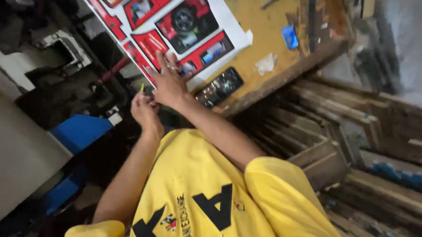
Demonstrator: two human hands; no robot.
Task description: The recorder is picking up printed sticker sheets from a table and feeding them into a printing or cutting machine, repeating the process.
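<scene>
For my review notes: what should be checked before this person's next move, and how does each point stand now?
1. Right hand flat on the red-and-white printed paper sheet, pinning it: ok.
2. Left hand has a closed grip on the thin yellow-green tool: ok.
3. Tool tip clear of the right hand: cannot tell, too small.
4. Sheet's near edge supported by the worn yellow wooden table: cannot tell, the hands hide it.
5. Black phone well back from the table edge: not ok, it lies close to the edge.
</scene>
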